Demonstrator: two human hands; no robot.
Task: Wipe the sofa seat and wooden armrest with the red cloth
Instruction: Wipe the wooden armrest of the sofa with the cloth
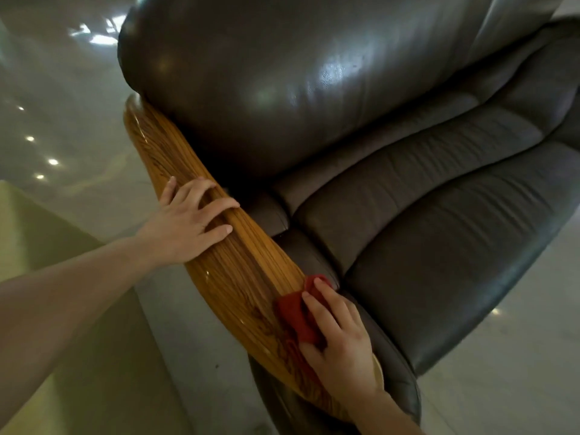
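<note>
Lower centre, the right hand presses the red cloth flat on the wooden armrest; the left hand, fingers spread, rests empty further up it.

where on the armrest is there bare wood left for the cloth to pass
Bare wood runs between the left hand and the cloth, and beyond the left fingers to the armrest's far tip. The near end is crowded: the right hand presses the cloth there.
</note>
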